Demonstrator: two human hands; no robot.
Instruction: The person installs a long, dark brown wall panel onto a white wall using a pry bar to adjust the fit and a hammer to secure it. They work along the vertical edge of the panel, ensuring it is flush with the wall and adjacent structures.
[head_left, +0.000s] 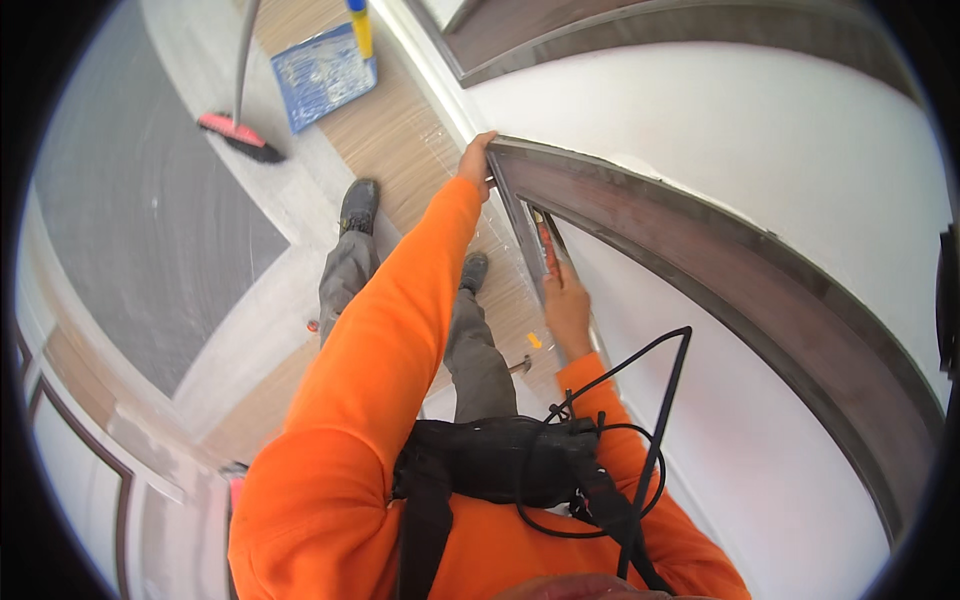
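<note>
We grip the corner of the dark brown wooden door trim [700,250] with our left hand [476,155], while our right hand [566,305] presses a red-handled tool [547,245] against its inner edge. Around it spreads smooth white wall [780,140]; below, wood-grain flooring [395,140] holds a red-bristled broom [238,135].

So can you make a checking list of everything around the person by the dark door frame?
Surface: wood-look plank floor beside a grey floor area.
Job's things: dark brown wooden door frame strip; red-handled tool against it.
Clutter: red-bristled broom, blue plastic packet, small hammer on the floor.
Hands: left hand grips the strip's end; right hand holds the tool.
Cables: black cord looping from a black chest pack.
Surroundings: white wall.
</note>
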